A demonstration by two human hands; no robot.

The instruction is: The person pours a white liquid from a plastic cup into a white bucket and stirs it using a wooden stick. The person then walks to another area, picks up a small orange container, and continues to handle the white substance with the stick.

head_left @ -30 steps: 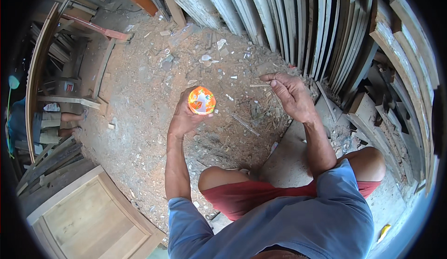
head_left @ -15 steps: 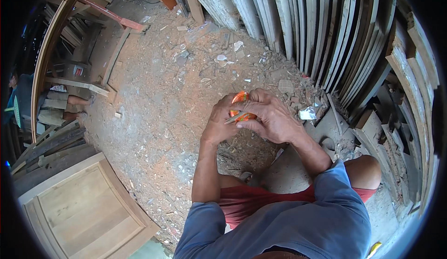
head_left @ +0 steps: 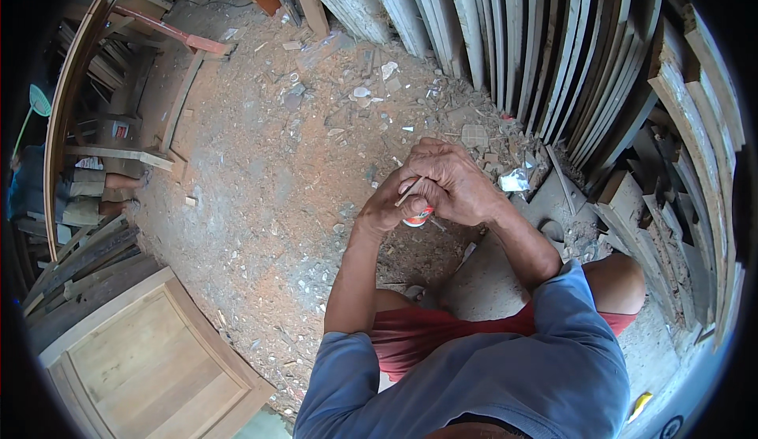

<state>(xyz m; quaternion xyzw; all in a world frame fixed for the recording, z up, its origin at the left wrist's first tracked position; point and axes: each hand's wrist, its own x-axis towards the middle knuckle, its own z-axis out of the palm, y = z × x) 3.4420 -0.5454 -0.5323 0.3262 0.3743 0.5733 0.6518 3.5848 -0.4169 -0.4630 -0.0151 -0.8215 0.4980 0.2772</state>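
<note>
In front of my knees, my two hands are closed together around a small orange-red and white item, which looks like a little round tin or packet. Fingers cover most of it, so its kind is uncertain. My left hand wraps it from the left. Over its top curls my right hand, fingers bent, with a thin, flat brown stick pinched near the thumb. Whether the stick touches the item is hidden.
Tall boards lean along the far right, with broken offcuts below. A wooden panel door lies at lower left. Wood chips and scraps litter the floor. At far left, another person's legs show behind a wooden frame.
My right hand has rolled over the top of the orange item, hiding more of it. The stick now points more steeply upward. The view has shifted slightly.
</note>
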